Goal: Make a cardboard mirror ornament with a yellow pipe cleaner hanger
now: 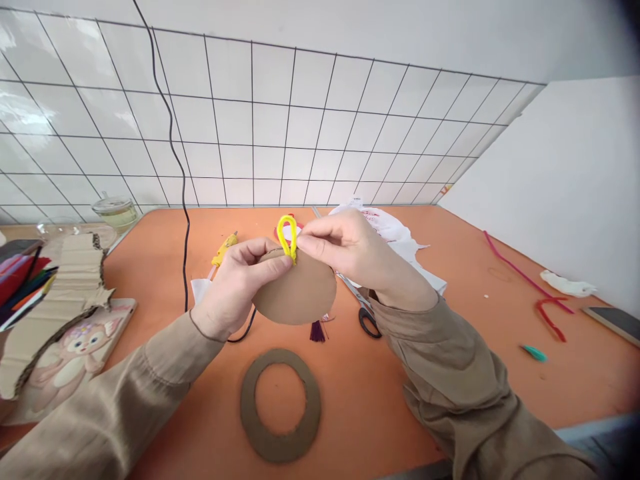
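Pipe-cleaner loop (292, 251) at far rim of disc (300, 290), above tabletop (360, 400); cardboard ring (313, 407) nearer front edge. Scissors (365, 305) right, behind ring; glue gun (225, 250) left, toward far edge.

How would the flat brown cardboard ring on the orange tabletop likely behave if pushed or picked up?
The flat brown cardboard ring is probably light, given its wide open middle. Lying flat on the orange tabletop, it would likely slide rather than roll.

A plain brown cardboard disc (300, 293) is held up off the table, its flat face toward the camera. At its top edge a bright yellow loop (281, 230) (narrow, teardrop-shaped) stands upright, its base overlapping the face.
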Demonstrator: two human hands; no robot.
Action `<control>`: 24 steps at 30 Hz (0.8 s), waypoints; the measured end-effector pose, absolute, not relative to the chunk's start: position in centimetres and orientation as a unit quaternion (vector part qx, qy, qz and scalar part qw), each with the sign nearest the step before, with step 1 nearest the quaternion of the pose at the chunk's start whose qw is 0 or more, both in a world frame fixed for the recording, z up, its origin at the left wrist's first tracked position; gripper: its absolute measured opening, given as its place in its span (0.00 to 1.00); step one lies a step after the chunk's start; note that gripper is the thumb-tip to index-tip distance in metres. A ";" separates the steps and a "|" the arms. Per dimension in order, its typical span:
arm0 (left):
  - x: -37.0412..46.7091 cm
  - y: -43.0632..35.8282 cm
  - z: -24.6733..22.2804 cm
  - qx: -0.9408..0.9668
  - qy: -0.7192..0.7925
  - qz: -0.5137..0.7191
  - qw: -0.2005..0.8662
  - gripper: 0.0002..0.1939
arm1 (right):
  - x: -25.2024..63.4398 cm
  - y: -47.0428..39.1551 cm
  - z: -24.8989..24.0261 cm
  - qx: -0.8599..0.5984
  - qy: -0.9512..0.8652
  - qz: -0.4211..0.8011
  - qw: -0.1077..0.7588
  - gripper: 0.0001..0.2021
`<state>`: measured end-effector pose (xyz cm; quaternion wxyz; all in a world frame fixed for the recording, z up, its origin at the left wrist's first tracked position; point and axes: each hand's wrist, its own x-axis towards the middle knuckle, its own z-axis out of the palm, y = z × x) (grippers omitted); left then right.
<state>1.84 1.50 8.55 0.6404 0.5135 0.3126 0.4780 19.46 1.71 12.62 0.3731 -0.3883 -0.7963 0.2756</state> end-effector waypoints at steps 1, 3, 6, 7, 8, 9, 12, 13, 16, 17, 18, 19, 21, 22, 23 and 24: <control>1.9 1.5 8.6 0.513 0.315 0.482 0.636 0.13 | 19.5 1.6 12.7 -0.388 -0.798 0.272 0.372 0.21; 1.9 1.6 8.6 0.514 0.317 0.484 0.633 0.13 | 19.4 1.6 12.6 -0.393 -0.803 0.251 0.372 0.19; 1.7 1.8 8.3 0.514 0.317 0.475 0.640 0.13 | 19.3 1.8 12.5 -0.400 -0.807 0.223 0.372 0.19; 1.7 1.9 8.3 0.511 0.318 0.474 0.643 0.12 | 19.3 1.9 12.4 -0.402 -0.808 0.217 0.371 0.19; 1.6 2.0 8.2 0.507 0.321 0.474 0.645 0.10 | 19.3 2.0 12.3 -0.404 -0.810 0.213 0.369 0.19; 1.6 2.0 8.2 0.504 0.325 0.473 0.645 0.09 | 19.4 2.1 12.3 -0.405 -0.811 0.209 0.367 0.19; 1.6 1.9 8.2 0.509 0.337 0.467 0.640 0.09 | 19.5 2.3 12.2 -0.401 -0.815 0.201 0.367 0.19; 1.6 1.9 8.2 0.515 0.339 0.465 0.635 0.10 | 19.5 2.4 12.2 -0.397 -0.816 0.201 0.369 0.18; 1.7 1.6 8.3 0.542 0.339 0.461 0.615 0.12 | 19.4 2.2 12.2 -0.388 -0.815 0.208 0.376 0.16; 1.7 1.5 8.4 0.551 0.340 0.460 0.608 0.13 | 19.4 2.1 12.2 -0.389 -0.814 0.210 0.377 0.16; 1.7 1.4 8.4 0.557 0.343 0.462 0.599 0.14 | 19.3 2.0 12.2 -0.391 -0.813 0.211 0.377 0.16; 1.8 1.3 8.4 0.561 0.347 0.465 0.591 0.14 | 19.2 1.9 12.2 -0.394 -0.812 0.212 0.375 0.16; 1.9 1.2 8.4 0.560 0.357 0.475 0.577 0.14 | 19.1 1.7 12.3 -0.399 -0.811 0.216 0.370 0.15; 2.0 1.1 8.4 0.557 0.361 0.480 0.574 0.13 | 19.0 1.6 12.3 -0.400 -0.811 0.219 0.368 0.15; 2.0 1.1 8.4 0.553 0.362 0.483 0.574 0.12 | 19.0 1.5 12.3 -0.400 -0.811 0.219 0.367 0.15; 2.1 1.1 8.4 0.551 0.363 0.486 0.574 0.11 | 19.0 1.5 12.2 -0.400 -0.811 0.217 0.367 0.15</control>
